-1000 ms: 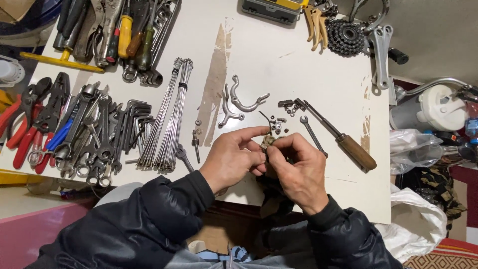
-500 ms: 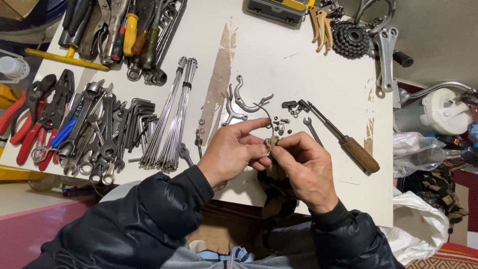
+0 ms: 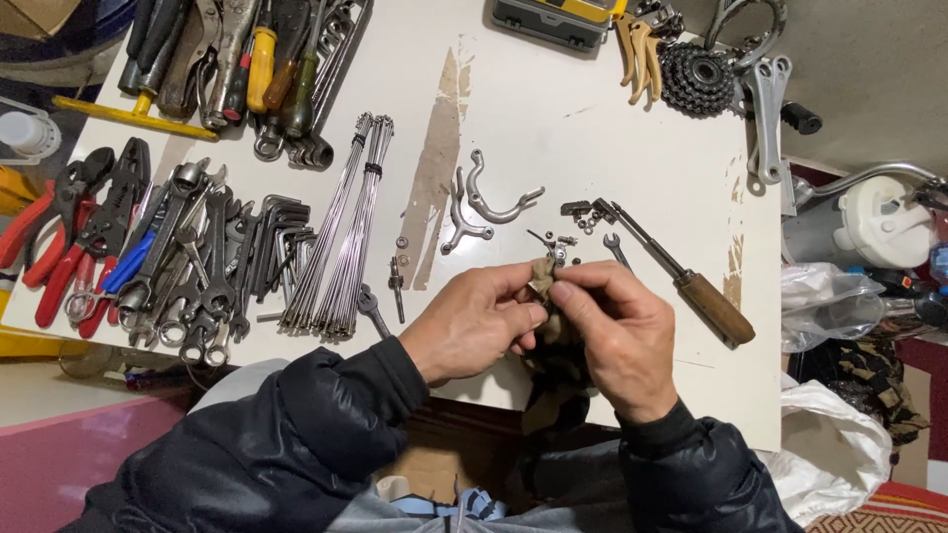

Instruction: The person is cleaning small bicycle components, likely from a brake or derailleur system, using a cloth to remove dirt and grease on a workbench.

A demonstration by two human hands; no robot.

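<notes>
Olive-brown rag (image 3: 542, 279), crumpled and grimy, sits bunched between both hands just above the near edge of the white surface (image 3: 553, 128), its dark tail hanging below. Left hand (image 3: 474, 326) and right hand (image 3: 617, 331) pinch its top with pressed-together fingers (image 3: 578, 294), just below small bolts (image 3: 568, 240) and a wooden-handled tool (image 3: 691, 286).

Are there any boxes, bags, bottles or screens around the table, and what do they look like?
Tool case: table's far edge, flat, dark grey with yellow.
White bottle: left edge, round.
Plastic bags: right of the table, crumpled, clear and white.
Cardboard box: below the hands, brown.
No screens.
</notes>
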